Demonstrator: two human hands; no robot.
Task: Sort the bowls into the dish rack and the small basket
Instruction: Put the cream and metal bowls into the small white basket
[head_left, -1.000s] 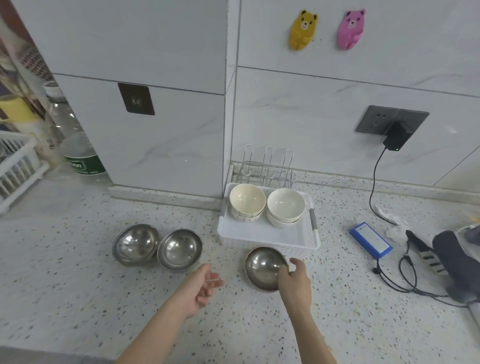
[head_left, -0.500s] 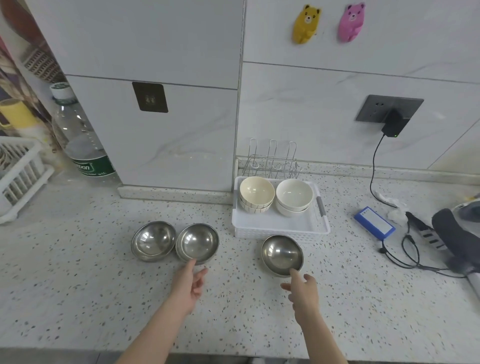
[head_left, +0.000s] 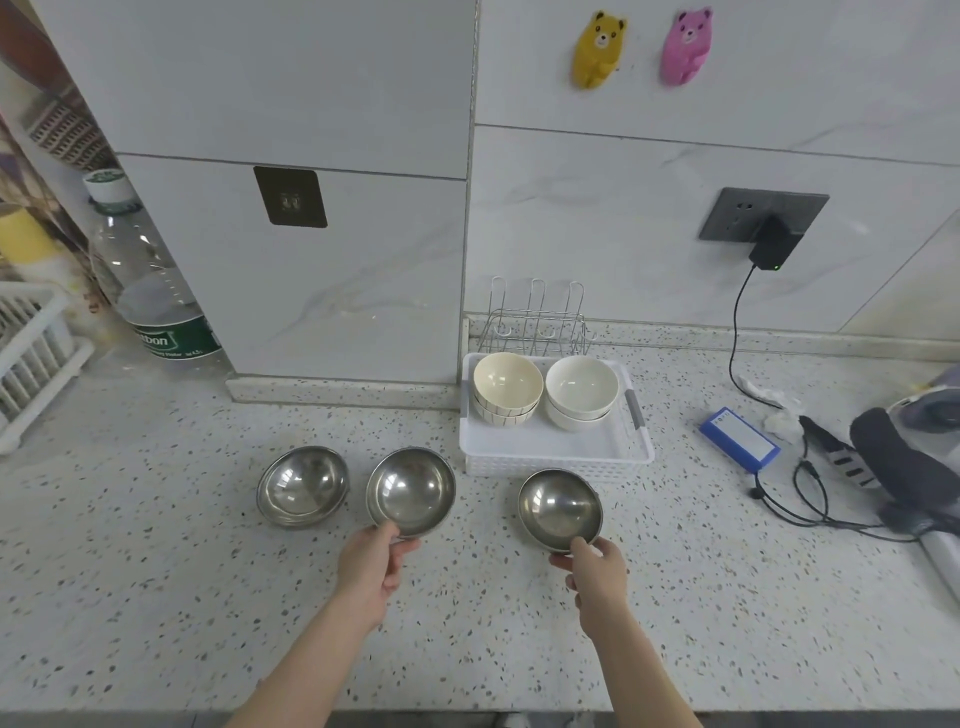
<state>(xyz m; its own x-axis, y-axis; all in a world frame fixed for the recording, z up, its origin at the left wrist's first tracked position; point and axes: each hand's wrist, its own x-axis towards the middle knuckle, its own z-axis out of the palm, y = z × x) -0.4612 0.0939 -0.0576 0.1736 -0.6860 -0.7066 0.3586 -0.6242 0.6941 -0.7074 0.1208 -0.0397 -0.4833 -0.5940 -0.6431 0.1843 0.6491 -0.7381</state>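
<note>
Left hand (head_left: 375, 566) pinches near rim of middle steel bowl (head_left: 411, 491); right hand (head_left: 596, 571) pinches near rim of right steel bowl (head_left: 560, 509). Both forearms reach forward over speckled tabletop (head_left: 156, 597). Third steel bowl (head_left: 302, 486) left. White basket (head_left: 556, 457) behind holds ceramic bowls (head_left: 544, 389); wire rack (head_left: 535, 322) beyond.

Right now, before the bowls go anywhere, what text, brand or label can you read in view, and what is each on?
"...tbon": green label of the plastic water bottle; its first letters are hidden, and the small white line beneath is too blurred to read.
White label on the blue box: print is there, too small to read.
Wall socket and charger: no readable marking.
Steel bowls, ceramic bowls, white basket: no text.
</note>
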